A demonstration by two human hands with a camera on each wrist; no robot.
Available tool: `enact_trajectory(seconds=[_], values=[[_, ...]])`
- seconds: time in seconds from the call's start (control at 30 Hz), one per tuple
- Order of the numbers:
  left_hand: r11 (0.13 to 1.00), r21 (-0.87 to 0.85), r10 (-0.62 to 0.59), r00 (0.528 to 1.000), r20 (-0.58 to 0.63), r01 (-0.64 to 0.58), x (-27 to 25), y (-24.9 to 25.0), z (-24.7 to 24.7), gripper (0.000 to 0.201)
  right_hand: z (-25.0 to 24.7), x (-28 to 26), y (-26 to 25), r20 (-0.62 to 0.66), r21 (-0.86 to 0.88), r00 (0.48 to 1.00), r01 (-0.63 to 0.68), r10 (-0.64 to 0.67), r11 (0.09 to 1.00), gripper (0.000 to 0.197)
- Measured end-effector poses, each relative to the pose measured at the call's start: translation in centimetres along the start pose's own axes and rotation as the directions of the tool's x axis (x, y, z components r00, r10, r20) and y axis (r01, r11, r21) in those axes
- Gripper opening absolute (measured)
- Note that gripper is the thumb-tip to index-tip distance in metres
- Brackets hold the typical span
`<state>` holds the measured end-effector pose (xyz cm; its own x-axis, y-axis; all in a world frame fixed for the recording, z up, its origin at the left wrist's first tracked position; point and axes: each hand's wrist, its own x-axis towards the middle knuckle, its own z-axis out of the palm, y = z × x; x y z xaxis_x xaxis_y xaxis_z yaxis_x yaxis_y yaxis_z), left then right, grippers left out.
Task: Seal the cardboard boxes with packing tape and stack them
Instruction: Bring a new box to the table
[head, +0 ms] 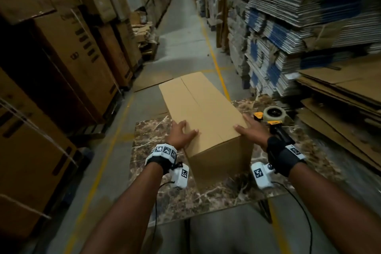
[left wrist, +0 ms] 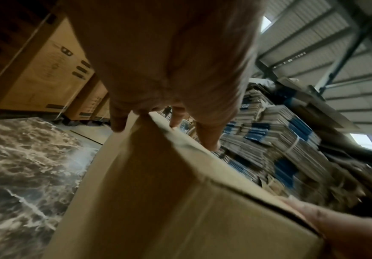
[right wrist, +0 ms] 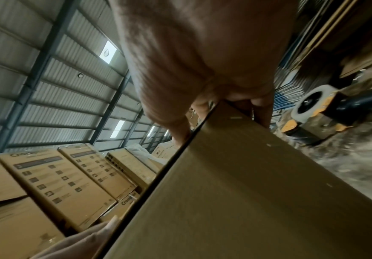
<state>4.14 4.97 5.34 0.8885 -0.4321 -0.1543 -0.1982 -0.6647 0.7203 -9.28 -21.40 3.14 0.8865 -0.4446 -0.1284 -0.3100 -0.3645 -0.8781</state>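
A plain cardboard box (head: 202, 105) lies lengthwise on a marble-patterned table (head: 154, 134), its top flaps folded down with a seam running away from me. My left hand (head: 182, 132) rests on the box's near left top edge, thumb on top and fingers over the side. My right hand (head: 250, 130) presses the near right top edge the same way. In the left wrist view the left hand (left wrist: 149, 105) straddles the box (left wrist: 158, 192) edge. In the right wrist view the right hand (right wrist: 213, 96) does likewise on the box (right wrist: 246, 192). A yellow-and-black tape dispenser (head: 274, 117) lies on the table just right of my right hand.
Tall stacks of printed cartons (head: 61, 57) line the left of the aisle. Bundles of flattened cartons (head: 288, 27) and loose cardboard sheets (head: 340, 93) stand at the right. A concrete aisle with a yellow line (head: 214, 53) runs ahead.
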Motion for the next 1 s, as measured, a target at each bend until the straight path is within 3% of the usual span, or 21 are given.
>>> enact_trajectory(seconds=[0.17,0.27,0.33,0.43,0.6,0.73,0.87,1.0], values=[[0.917,0.352,0.172,0.982,0.082,-0.190,-1.0,0.0,2.8,0.078,2.2,-3.3,1.8,-0.229,0.140,0.954,-0.166,0.195,0.976,0.050],[0.890,0.400,0.208,0.975,0.073,-0.219,-1.5,-0.2,3.8,0.074,3.5,-3.8,2.4,-0.203,0.340,0.921,-0.252,0.332,0.906,0.064],[0.888,0.405,0.217,0.975,0.054,-0.220,-1.6,-0.4,4.0,0.074,3.9,-3.6,2.7,-0.231,0.366,0.906,-0.257,0.355,0.895,0.074],[0.882,0.417,0.225,0.974,0.037,-0.220,-1.5,-0.6,4.4,0.074,3.9,-2.7,3.5,-0.274,0.323,0.908,-0.224,0.318,0.919,0.078],[0.888,0.431,0.184,0.983,-0.010,-0.162,-1.1,0.1,5.4,0.076,2.8,-1.3,4.0,-0.235,0.341,0.945,-0.141,0.229,0.929,0.047],[0.904,0.423,0.113,0.989,-0.098,-0.062,-1.2,0.8,6.8,0.078,1.7,1.6,5.6,-0.130,0.316,0.974,-0.139,0.188,0.939,0.086],[0.910,0.412,0.036,0.981,-0.193,0.047,-1.5,2.0,8.1,0.078,0.6,4.0,5.7,-0.056,0.278,0.991,-0.102,0.123,0.955,0.082],[0.903,0.405,-0.023,0.958,-0.284,0.142,-1.8,3.2,9.4,0.076,-0.8,4.6,4.5,0.018,0.203,0.997,-0.074,0.072,0.976,0.090]])
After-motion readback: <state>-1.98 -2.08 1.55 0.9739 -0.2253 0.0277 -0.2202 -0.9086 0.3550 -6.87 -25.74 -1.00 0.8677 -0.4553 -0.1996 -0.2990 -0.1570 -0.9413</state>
